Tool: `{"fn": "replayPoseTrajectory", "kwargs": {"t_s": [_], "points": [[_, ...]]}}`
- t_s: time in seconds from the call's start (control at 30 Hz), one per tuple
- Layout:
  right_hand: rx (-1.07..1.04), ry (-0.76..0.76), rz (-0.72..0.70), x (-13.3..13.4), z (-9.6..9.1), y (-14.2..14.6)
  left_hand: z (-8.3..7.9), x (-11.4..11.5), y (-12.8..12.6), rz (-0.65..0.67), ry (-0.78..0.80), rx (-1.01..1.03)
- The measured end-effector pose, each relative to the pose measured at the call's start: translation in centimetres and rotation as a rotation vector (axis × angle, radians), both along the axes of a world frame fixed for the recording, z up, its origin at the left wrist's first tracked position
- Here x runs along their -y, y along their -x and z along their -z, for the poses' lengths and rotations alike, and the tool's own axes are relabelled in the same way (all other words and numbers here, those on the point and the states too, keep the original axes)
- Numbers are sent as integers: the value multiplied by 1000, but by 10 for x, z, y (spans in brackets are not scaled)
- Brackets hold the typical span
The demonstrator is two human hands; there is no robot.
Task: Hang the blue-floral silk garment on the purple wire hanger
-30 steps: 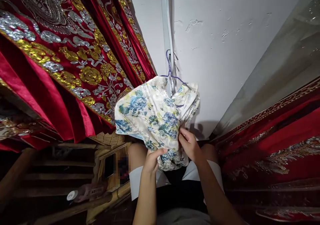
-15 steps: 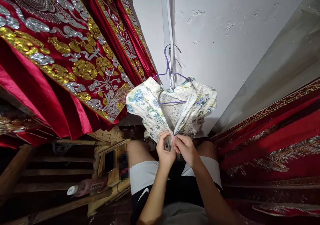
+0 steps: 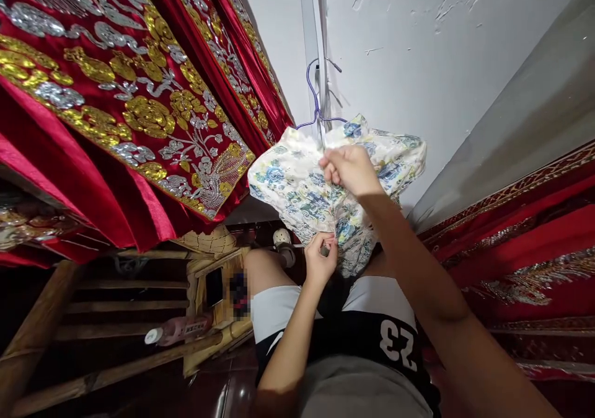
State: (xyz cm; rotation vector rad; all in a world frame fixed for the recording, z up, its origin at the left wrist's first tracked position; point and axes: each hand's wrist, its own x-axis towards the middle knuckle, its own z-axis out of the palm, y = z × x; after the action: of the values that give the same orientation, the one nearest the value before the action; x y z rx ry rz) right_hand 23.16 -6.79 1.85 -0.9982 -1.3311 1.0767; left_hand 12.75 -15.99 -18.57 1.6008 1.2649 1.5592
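A white dress with blue and yellow flowers [image 3: 297,182] hangs on a purple wire hanger [image 3: 314,105] in front of me. Its opening is closed along a straight zipper line [image 3: 333,213] down the middle. My left hand [image 3: 321,260] pinches the fabric at the lower part of this line, thumb against fingers. Up near the neckline, my right hand [image 3: 348,167] is closed at the top of the zipper; its fingers hide the small pull. The dress's lower part hangs between my knees.
Red embroidered cloth with gold and silver sequins [image 3: 149,114] hangs at left, and more red cloth [image 3: 534,250] at right. A white wall [image 3: 395,64] stands behind the dress. Low at left are a bamboo seat [image 3: 199,350], a dark phone [image 3: 214,286] and a pink bottle [image 3: 181,330].
My right hand has moved up from beside my left hand to the neckline. The dress's V-shaped opening has closed along the zipper. My left hand stays low, holding the fabric.
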Motion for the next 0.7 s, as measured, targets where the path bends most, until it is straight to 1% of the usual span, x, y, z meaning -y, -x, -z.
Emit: {"fn": "replayPoseTrajectory", "kwargs": {"t_s": [0.07, 0.1, 0.17, 0.2, 0.23, 0.27, 0.3, 0.33, 0.37, 0.43, 0.5, 0.53, 0.6, 0.63, 0.7], "points": [[-46, -58, -1, -6, -14, 3, 3, -2, -1, 16, -31, -55], [-57, -74, -5, -5, -17, 3, 3, -3, 0, 26, -43, -77], [-45, -97, -19, 2, -16, 4, -4, -8, 4, 51, -71, -117], [-33, -108, -23, 6, -14, 3, -12, -12, 8, 61, -100, -137], [-23, -120, -26, 10, -11, 3, -25, -17, 13, 58, -147, -149], [-17, -132, -27, 14, -8, 2, -40, -24, 18, 39, -211, -150], [-15, -142, -29, 16, -5, 1, -60, -32, 23, 4, -291, -149], [-14, -149, -32, 18, -4, 0, -81, -40, 27, -56, -374, -130], [-13, -153, -35, 19, -4, 0, -103, -50, 32, -82, -450, -132], [-8, -169, -47, 20, -7, -1, -146, -68, 37, -81, -566, -198], [-6, -196, -51, 18, -8, -1, -179, -81, 39, -51, -614, -321], [-6, -212, -46, 17, -6, -1, -190, -84, 39, -34, -626, -382], [3, -234, -20, 14, 6, 0, -205, -86, 39, -13, -646, -452], [22, -229, -10, 13, 15, 0, -209, -84, 42, -19, -658, -442], [78, -182, 11, 13, 40, 2, -211, -83, 55, -84, -678, -317]]}}
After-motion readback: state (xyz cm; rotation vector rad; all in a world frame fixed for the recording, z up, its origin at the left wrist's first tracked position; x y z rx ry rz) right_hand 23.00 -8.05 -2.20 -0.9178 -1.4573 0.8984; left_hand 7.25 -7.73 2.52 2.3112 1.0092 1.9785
